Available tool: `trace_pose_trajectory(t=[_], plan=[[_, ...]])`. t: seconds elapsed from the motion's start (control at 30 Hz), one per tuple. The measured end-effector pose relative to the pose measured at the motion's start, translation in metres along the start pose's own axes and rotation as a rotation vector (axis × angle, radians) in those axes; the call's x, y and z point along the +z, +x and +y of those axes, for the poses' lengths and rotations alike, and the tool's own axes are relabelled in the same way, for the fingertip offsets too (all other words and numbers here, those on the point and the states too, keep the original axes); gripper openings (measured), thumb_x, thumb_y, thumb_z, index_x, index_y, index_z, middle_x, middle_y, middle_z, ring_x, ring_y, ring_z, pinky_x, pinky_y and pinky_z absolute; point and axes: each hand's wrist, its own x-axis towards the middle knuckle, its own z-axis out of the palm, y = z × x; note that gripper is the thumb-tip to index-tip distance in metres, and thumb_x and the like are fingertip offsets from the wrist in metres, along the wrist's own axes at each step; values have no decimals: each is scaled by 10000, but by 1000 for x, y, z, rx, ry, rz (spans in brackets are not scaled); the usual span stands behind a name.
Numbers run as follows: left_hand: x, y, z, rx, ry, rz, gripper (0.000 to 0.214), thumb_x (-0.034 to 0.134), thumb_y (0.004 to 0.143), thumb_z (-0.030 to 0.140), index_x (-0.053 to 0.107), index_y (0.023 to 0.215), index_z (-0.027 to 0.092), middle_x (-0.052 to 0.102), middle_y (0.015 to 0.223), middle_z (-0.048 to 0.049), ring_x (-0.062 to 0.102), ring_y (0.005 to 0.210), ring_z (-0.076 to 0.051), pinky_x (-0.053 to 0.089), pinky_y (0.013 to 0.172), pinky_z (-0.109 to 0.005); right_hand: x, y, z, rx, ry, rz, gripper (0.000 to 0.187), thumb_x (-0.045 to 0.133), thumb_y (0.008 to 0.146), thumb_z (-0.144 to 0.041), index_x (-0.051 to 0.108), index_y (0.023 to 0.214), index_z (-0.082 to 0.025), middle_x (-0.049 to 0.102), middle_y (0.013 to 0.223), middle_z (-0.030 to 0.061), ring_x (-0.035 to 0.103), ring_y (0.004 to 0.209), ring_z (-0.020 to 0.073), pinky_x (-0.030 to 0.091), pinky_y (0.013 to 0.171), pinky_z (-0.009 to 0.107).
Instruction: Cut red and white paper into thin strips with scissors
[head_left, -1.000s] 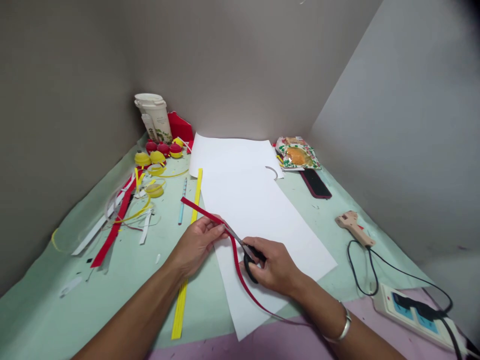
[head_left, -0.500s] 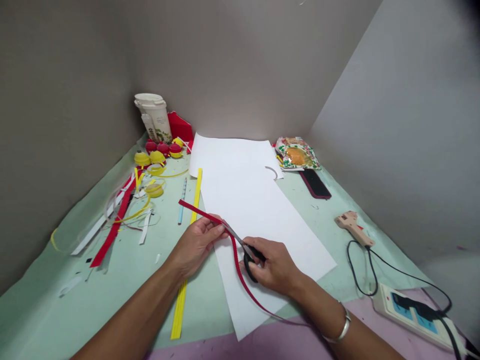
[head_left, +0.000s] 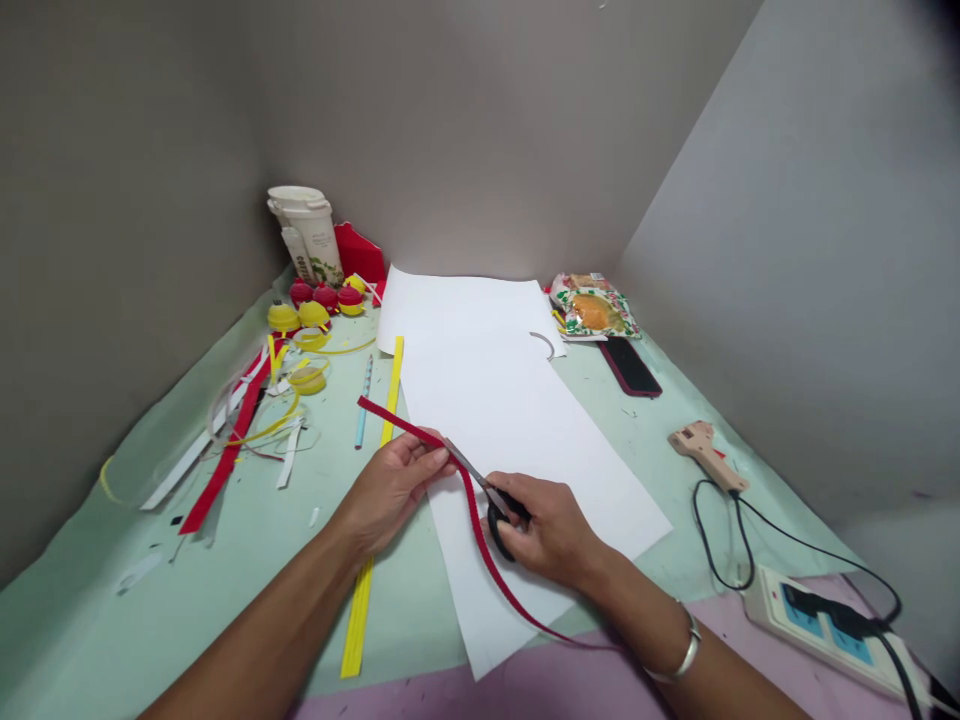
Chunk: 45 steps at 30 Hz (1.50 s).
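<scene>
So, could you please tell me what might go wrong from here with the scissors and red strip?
The scissors in the right hand point toward the left hand, tips beside its fingers, so a slip might nick them. The red strip curves loosely past that hand, so a cut could wander. Its tail runs toward the right forearm and might catch there.
</scene>
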Motion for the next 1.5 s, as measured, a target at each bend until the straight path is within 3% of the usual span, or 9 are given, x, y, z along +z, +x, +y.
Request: trace_pose_trajectory(t=[0.7,1.5], plan=[[-2,-2,-2,-44,62,-142,151,750,729,170,633,823,149,678,816,-31,638,798,-136,500,831,-280,-4,0,-6,12,17,-16,377,548,685,-147,614,1049,-219,506,672,-37,451,593,123,369,604,224],[-2,-1,-1,-31,41,-142,160,754,740,182,654,858,144,672,844,-21,634,818,-127,506,831,-274,-5,0,-1,-18,-19,-20,346,547,690,-133,605,1019,-222,509,678,-47,455,598,114,355,608,221]])
